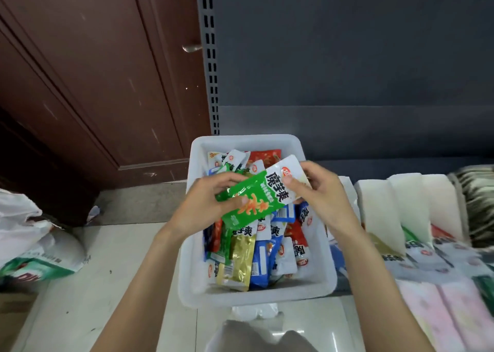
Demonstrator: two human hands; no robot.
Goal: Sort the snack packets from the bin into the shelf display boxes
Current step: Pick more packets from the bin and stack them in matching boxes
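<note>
A white plastic bin (318, 279) stands in the middle, holding several loose snack packets (264, 258) in blue, gold, red and white. Above the bin, a green and white snack packet (263, 195) is held tilted between both hands. My left hand (205, 204) grips its lower green end. My right hand (320, 191) pinches its upper white end. White display boxes (401, 207) line the shelf to the right, with packets showing at their fronts; that area is blurred.
A brown wooden door (88, 78) and a grey slotted shelf upright (209, 57) stand behind the bin. Plastic bags (34, 244) lie on the tiled floor at the left. Pink packs (449, 314) sit at the lower right.
</note>
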